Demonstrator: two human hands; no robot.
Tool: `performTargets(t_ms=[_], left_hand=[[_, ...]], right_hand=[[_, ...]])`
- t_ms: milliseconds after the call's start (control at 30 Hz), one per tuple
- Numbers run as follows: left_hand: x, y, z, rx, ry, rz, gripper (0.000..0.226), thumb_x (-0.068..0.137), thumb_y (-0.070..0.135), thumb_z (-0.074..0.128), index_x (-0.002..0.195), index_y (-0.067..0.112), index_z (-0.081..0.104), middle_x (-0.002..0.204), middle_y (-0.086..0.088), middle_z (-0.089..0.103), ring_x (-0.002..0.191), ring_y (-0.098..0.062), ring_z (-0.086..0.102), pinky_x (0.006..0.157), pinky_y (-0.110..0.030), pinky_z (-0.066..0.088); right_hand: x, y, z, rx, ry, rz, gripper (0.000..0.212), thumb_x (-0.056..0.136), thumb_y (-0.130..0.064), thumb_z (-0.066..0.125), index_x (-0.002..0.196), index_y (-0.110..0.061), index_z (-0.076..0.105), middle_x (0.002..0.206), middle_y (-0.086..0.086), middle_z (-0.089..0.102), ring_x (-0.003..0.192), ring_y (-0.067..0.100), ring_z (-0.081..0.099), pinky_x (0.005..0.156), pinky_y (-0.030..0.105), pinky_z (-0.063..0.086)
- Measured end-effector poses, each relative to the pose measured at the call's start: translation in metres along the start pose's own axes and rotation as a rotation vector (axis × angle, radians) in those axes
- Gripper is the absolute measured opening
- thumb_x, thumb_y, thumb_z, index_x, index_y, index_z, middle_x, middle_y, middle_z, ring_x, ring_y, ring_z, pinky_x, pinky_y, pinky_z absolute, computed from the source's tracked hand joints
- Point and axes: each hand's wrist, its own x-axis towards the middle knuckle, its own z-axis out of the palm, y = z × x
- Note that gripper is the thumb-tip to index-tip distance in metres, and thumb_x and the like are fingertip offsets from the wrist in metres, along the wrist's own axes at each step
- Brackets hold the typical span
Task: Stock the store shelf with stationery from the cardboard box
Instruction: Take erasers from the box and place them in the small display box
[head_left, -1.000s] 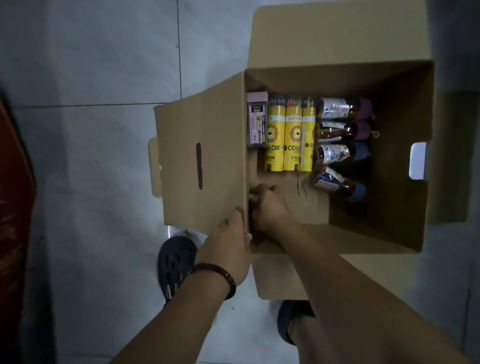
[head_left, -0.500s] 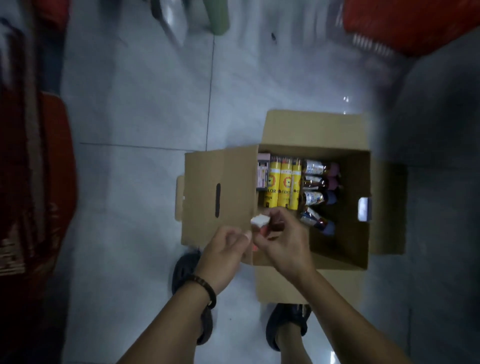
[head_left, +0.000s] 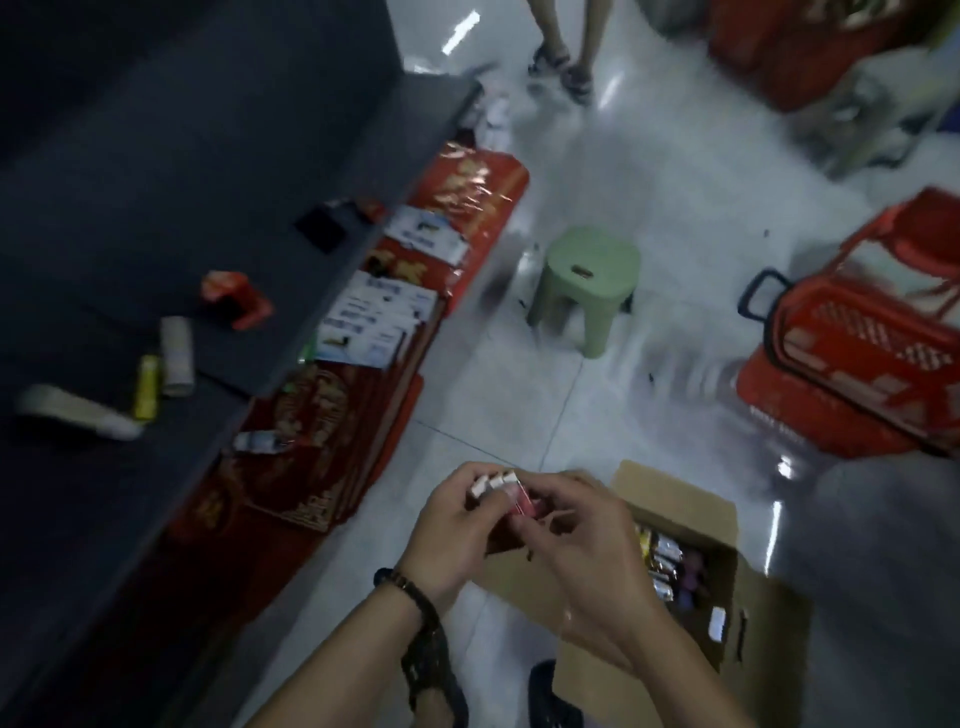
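Both hands are raised above the open cardboard box (head_left: 675, 499), which stands on the floor at lower right with tubes and bottles (head_left: 670, 566) inside. My left hand (head_left: 457, 525) and my right hand (head_left: 582, 551) together hold a small bunch of white-and-pink stationery packs (head_left: 501, 486) between their fingers. The dark store shelf (head_left: 182, 182) runs along the left, with a yellow item (head_left: 147, 387), a white roll (head_left: 176, 356) and a red item (head_left: 234, 296) lying on it.
Red and gold packages (head_left: 322, 415) and white cards (head_left: 374, 317) fill the lower shelf edge. A green plastic stool (head_left: 587, 280) stands on the tiled floor. Red shopping baskets (head_left: 857, 338) sit at the right. Another person's feet (head_left: 563, 62) are at the top.
My hands lifted the small packs out of the box and up. The view swung from straight down into the box toward the shelf at left.
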Motion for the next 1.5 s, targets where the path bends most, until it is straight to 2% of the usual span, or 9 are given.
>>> performTargets(t_ms=[100,200,300,500,667,833,1067,1200,1500], left_hand=[[-0.069,0.048,-0.035,-0.076,0.010,0.038,0.018,0.098,0.023,0.070,0.111,0.010,0.070,0.114,-0.020,0.074,0.106,-0.035,0.073,0.084,-0.047,0.061],[-0.137,0.085,-0.080,-0.176,0.068,0.085,0.019,0.099,0.020,0.068,0.111,0.005,0.070,0.102,-0.018,0.074,0.089,-0.027,0.072,0.079,-0.041,0.060],[-0.203,0.108,-0.133,-0.295,0.139,0.127,0.023,0.100,0.013,0.066,0.118,-0.002,0.066,0.099,-0.025,0.071,0.084,-0.031,0.069,0.075,-0.040,0.059],[-0.325,0.122,-0.258,-0.464,0.357,0.306,0.017,0.102,0.003,0.055,0.111,-0.003,0.068,0.094,-0.027,0.070,0.076,-0.032,0.066,0.064,-0.037,0.053],[-0.425,0.112,-0.371,-0.515,0.392,0.440,0.027,0.097,0.015,0.068,0.117,-0.004,0.065,0.102,-0.026,0.068,0.072,-0.028,0.062,0.059,-0.033,0.049],[-0.500,0.099,-0.469,-0.463,0.551,0.523,0.017,0.103,0.011,0.061,0.110,-0.003,0.065,0.096,-0.020,0.070,0.071,-0.026,0.062,0.059,-0.032,0.049],[-0.543,0.095,-0.574,-0.497,0.657,0.550,0.012,0.103,0.009,0.060,0.102,0.006,0.071,0.094,-0.022,0.069,0.066,-0.025,0.061,0.056,-0.031,0.047],[-0.545,0.101,-0.628,-0.477,0.716,0.528,0.019,0.102,0.002,0.058,0.121,0.000,0.064,0.095,-0.020,0.069,0.069,-0.024,0.063,0.058,-0.030,0.049],[-0.517,0.146,-0.731,-0.368,0.902,0.505,0.024,0.103,0.011,0.063,0.124,0.002,0.057,0.112,-0.017,0.078,0.093,-0.036,0.076,0.073,-0.036,0.059]], right_hand=[[-0.018,-0.076,0.013,0.095,-0.095,-0.037,0.032,0.085,-0.013,0.088,0.105,-0.038,0.083,0.100,-0.006,0.072,0.091,0.017,0.073,0.082,0.042,0.061],[-0.035,-0.140,0.045,0.098,-0.210,-0.106,0.034,0.077,-0.007,0.093,0.096,-0.034,0.085,0.095,0.000,0.075,0.085,0.026,0.074,0.080,0.048,0.061],[-0.049,-0.203,0.090,0.083,-0.307,-0.163,0.033,0.071,-0.001,0.095,0.085,-0.029,0.085,0.084,0.005,0.077,0.075,0.036,0.072,0.069,0.041,0.059],[-0.096,-0.329,0.224,-0.062,-0.561,-0.395,0.028,0.072,-0.014,0.094,0.090,-0.033,0.084,0.092,-0.009,0.079,0.087,0.010,0.075,0.084,0.034,0.060],[-0.148,-0.412,0.340,-0.137,-0.661,-0.582,0.026,0.071,-0.016,0.097,0.089,-0.031,0.084,0.090,-0.015,0.078,0.083,0.002,0.073,0.075,0.016,0.054],[-0.199,-0.451,0.447,-0.096,-0.736,-0.798,0.024,0.076,-0.023,0.096,0.096,-0.032,0.085,0.098,-0.013,0.074,0.090,0.011,0.074,0.075,0.024,0.058],[-0.206,-0.494,0.563,-0.129,-0.844,-0.934,0.024,0.082,-0.016,0.091,0.101,-0.029,0.086,0.102,-0.016,0.072,0.090,0.012,0.073,0.076,0.026,0.060],[-0.184,-0.520,0.626,-0.146,-0.846,-1.082,0.023,0.084,-0.012,0.089,0.102,-0.026,0.086,0.102,-0.019,0.073,0.093,0.006,0.073,0.080,0.022,0.059],[-0.084,-0.598,0.768,-0.118,-0.746,-1.052,0.009,0.084,-0.016,0.088,0.092,-0.020,0.085,0.095,-0.017,0.075,0.092,-0.003,0.070,0.083,0.018,0.057]])
